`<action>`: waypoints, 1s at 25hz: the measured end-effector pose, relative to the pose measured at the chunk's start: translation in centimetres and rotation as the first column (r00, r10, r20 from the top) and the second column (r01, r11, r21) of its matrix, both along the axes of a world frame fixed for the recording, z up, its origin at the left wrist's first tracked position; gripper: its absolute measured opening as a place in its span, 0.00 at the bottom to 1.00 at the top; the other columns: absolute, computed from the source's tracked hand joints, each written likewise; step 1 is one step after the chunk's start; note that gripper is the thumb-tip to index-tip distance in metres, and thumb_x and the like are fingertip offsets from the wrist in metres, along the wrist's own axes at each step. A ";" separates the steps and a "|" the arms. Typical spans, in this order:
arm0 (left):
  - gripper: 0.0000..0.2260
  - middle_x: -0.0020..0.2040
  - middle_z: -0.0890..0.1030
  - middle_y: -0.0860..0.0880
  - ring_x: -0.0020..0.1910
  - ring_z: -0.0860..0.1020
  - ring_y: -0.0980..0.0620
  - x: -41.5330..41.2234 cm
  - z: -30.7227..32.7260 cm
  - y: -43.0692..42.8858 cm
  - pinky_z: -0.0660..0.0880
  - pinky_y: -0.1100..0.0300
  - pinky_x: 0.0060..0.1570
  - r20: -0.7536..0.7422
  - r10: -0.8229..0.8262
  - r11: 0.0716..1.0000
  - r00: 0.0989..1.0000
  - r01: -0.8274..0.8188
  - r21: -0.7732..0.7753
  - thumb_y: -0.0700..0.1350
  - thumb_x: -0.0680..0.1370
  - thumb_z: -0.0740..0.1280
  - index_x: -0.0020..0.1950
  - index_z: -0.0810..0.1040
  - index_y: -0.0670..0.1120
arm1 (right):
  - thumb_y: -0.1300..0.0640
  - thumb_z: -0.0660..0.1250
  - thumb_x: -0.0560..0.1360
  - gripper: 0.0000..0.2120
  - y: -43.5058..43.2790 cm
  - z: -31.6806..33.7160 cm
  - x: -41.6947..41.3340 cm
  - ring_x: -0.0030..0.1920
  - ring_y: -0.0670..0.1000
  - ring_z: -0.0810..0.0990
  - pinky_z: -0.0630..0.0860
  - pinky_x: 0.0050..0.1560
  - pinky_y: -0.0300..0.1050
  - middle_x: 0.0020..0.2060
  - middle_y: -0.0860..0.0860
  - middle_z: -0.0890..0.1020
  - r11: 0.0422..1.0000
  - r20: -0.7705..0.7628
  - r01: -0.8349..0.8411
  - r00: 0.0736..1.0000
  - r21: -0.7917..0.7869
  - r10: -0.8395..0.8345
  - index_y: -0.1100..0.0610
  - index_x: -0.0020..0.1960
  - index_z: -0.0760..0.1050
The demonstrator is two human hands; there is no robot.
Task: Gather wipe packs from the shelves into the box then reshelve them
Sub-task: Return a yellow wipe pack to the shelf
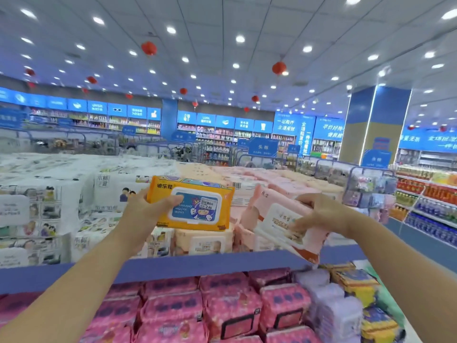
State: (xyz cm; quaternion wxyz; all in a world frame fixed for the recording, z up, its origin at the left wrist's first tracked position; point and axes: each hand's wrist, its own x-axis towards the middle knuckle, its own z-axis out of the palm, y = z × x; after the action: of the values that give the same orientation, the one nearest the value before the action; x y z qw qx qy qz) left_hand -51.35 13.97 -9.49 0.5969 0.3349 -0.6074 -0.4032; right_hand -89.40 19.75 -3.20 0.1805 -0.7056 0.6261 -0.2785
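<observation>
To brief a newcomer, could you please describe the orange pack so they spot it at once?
Find the blue shelf edge crossing mid-view; just above it, two hands hold packs. The left hand grips the orange pack, the only bright orange one up there, blue-lidded; the right hand holds a pink pack.

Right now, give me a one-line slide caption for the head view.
Left hand holds an orange wipe pack, right hand a pink wipe pack, above the blue-edged shelf.

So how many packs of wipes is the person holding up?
2. An orange plastic wipe pack with a blue lid is gripped in the left hand; a pale pink plastic wipe pack with a white lid is in the right hand. Another could hide behind them.
</observation>
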 end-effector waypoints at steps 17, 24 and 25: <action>0.24 0.48 0.88 0.45 0.45 0.87 0.44 -9.8 -1.9 -3.7 0.83 0.55 0.39 -0.086 0.346 0.938 0.934 -0.343 0.047 0.56 0.64 0.81 0.55 0.83 0.46 | 0.39 0.72 0.68 0.33 -26.0 -0.7 -3.7 0.58 0.53 0.76 0.75 0.59 0.54 0.61 0.50 0.78 0.918 -0.629 -0.366 0.752 -0.153 0.196 0.55 0.68 0.72; 0.25 0.51 0.87 0.42 0.50 0.86 0.39 -12.8 -3.1 -3.7 0.82 0.45 0.48 -0.124 0.232 0.970 0.965 -0.220 0.107 0.56 0.62 0.79 0.55 0.84 0.47 | 0.41 0.69 0.75 0.30 -21.7 -2.1 -3.8 0.69 0.51 0.72 0.69 0.68 0.50 0.71 0.49 0.73 0.909 -0.389 -0.316 0.900 -0.271 0.197 0.53 0.73 0.70; 0.21 0.52 0.87 0.42 0.51 0.86 0.39 -13.0 -3.3 -3.9 0.81 0.44 0.51 -0.126 0.207 0.975 0.970 -0.194 0.109 0.54 0.65 0.78 0.55 0.84 0.48 | 0.42 0.69 0.76 0.28 -20.3 -2.6 -3.7 0.69 0.50 0.72 0.69 0.69 0.50 0.70 0.48 0.73 0.905 -0.277 -0.298 0.936 -0.303 0.215 0.52 0.72 0.71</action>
State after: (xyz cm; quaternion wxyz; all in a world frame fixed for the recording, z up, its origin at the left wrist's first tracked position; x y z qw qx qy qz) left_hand -64.31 10.09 -12.80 0.6581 0.3943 -0.5080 -0.3916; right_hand -93.06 -0.57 -5.83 0.0150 -0.8309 0.4865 -0.2696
